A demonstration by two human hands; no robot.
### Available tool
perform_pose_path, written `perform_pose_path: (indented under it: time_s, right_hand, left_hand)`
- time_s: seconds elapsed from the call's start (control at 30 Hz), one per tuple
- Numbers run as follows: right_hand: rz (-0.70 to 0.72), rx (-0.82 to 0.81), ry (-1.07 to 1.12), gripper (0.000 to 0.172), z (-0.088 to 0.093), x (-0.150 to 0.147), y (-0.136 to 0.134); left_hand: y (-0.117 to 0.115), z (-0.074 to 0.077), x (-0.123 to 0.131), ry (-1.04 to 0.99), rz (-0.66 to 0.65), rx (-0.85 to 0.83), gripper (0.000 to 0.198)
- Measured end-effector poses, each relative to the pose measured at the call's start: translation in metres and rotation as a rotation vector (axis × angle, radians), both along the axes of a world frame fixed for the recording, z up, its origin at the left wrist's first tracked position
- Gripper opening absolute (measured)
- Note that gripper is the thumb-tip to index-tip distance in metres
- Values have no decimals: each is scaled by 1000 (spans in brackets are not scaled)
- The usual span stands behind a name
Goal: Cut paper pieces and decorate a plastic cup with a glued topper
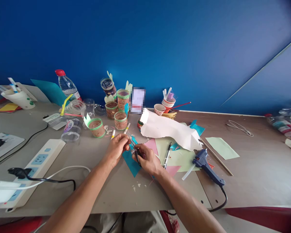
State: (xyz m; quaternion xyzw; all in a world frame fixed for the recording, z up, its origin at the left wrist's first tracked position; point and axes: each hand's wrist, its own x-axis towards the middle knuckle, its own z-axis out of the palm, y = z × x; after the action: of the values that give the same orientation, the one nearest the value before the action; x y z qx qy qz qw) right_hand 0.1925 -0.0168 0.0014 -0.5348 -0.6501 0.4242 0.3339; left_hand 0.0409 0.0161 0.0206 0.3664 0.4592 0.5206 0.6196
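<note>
My right hand [149, 159] grips black-handled scissors [137, 156] above the desk, their blades pointing up and away from me. Close beside it, my left hand [116, 147] is closed in a pinch on a small piece of blue paper [133, 141] at the blades. Part of that piece is hidden by my fingers. Below both hands lies a larger blue sheet [132, 165]. Marker pens [113, 134] rest just beyond my left hand. Several decorated cups with green rims, one of them a brown cup [96, 127] with paper leaves, stand farther back.
A blue glue gun [208, 166] lies right, near a wooden stick [217, 157] and a pale green sheet [222, 148]. Crumpled white paper [171, 127] and a black pen [167, 155] lie nearer the middle. A power strip [36, 168] with cables occupies the left; a water bottle [68, 84] stands behind.
</note>
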Motion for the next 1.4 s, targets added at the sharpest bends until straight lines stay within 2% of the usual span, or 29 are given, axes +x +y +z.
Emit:
perform_pose_path:
  time_s: [0.33, 0.7, 1.1, 1.4]
  right_hand:
    - [-31, 34, 9, 28, 3, -2, 0]
    - [-20, 60, 90, 29, -7, -2, 1]
    - [-22, -17, 93, 25, -8, -3, 1]
    - [-55, -5, 312, 25, -19, -1, 5]
  left_hand:
    - [-3, 1, 3, -116, -62, -67, 25]
    - [-4, -2, 5, -136, -76, -79, 26]
    - [1, -3, -1, 20, 10, 36, 26]
    - [-1, 1, -2, 69, 16, -11, 27]
